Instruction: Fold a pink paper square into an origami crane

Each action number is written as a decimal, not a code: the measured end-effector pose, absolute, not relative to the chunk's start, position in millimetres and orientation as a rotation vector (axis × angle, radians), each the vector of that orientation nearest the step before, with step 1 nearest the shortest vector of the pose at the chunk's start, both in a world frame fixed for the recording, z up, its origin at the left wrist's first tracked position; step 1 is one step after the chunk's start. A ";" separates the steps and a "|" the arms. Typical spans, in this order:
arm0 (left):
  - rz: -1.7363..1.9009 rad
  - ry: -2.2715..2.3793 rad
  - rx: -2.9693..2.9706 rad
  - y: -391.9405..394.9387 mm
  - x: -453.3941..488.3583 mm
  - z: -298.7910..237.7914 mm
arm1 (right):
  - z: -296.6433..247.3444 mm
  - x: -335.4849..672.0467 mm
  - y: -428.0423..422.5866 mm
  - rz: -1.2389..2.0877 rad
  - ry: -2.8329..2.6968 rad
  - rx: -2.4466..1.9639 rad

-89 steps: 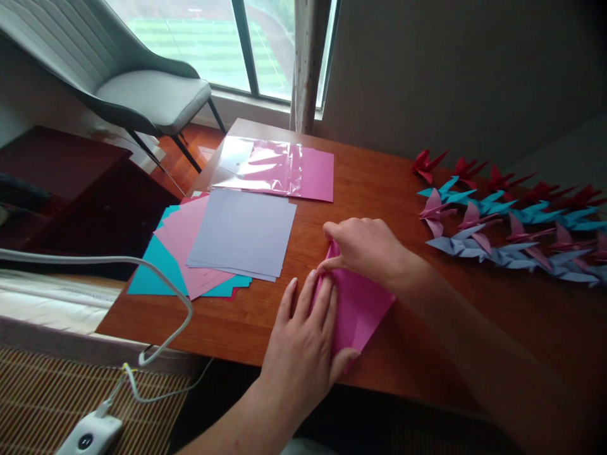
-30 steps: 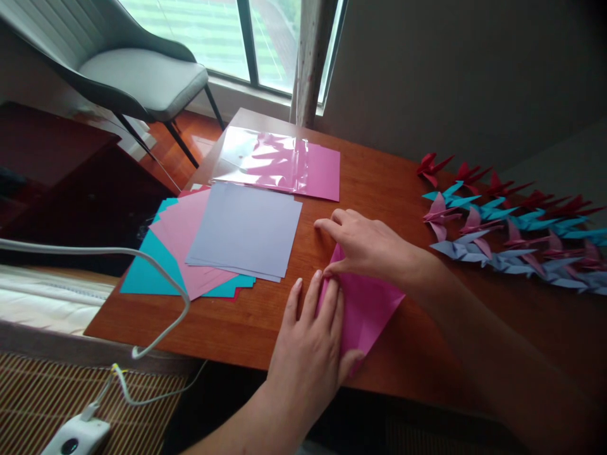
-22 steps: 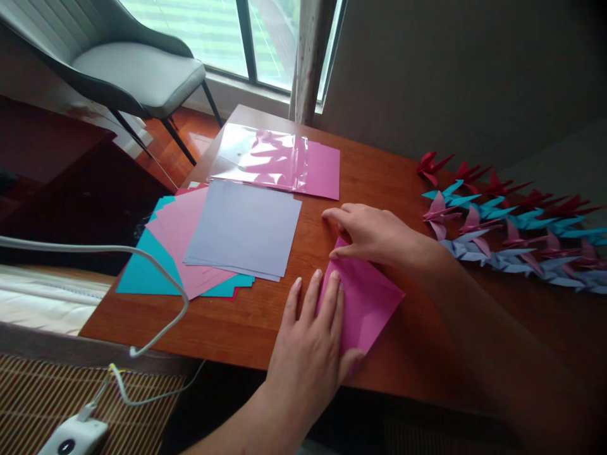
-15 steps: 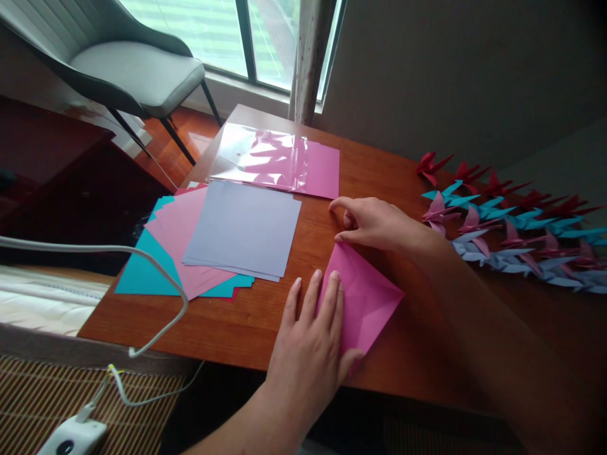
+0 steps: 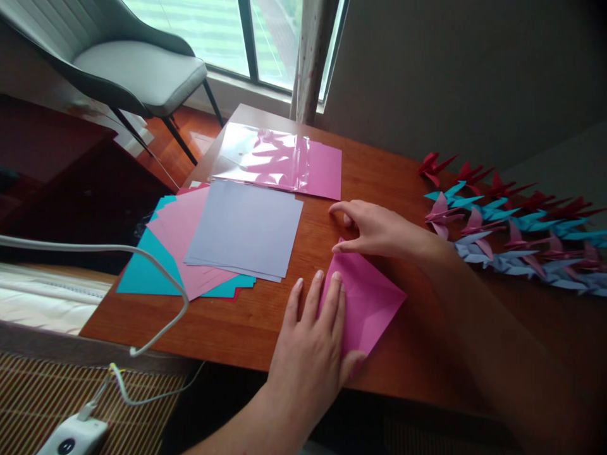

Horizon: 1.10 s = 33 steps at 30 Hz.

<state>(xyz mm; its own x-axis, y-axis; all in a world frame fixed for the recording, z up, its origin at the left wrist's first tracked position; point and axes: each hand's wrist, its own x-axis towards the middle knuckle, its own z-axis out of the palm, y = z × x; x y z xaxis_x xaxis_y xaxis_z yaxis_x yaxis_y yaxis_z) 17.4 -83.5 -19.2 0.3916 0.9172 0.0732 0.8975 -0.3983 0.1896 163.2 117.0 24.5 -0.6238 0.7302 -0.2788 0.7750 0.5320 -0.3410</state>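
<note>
One folded magenta sheet [image 5: 372,300] lies on the surface [image 5: 227,338], right of the lavender stack [image 5: 244,230]. The left hand [image 5: 310,335] rests flat on it, fingers slightly parted, gripping nothing; the right hand [image 5: 374,227] is half open, thumb at the top corner. Uneven pressure could leave a crooked crease, or shift the paper. Beyond the stack sits one clear packet [image 5: 260,158]; well right of the stack, four rows of paper birds [image 5: 496,207] overlap, uncountable singly.
</note>
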 end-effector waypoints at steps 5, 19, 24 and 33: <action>0.259 1.649 2.520 -83.8 16.9 -18.0 | 23.1 159.9 106.8 -0.590 2.673 1.243; 0.268 1.655 2.461 -84.1 17.0 -18.2 | 37.2 138.9 83.5 -0.472 2.613 1.204; 0.266 1.653 2.468 -84.0 17.3 -17.6 | 37.8 138.8 84.9 -0.501 2.604 1.208; 0.266 1.649 2.472 -83.2 18.0 -16.3 | 32.8 143.3 90.6 -0.511 2.625 1.228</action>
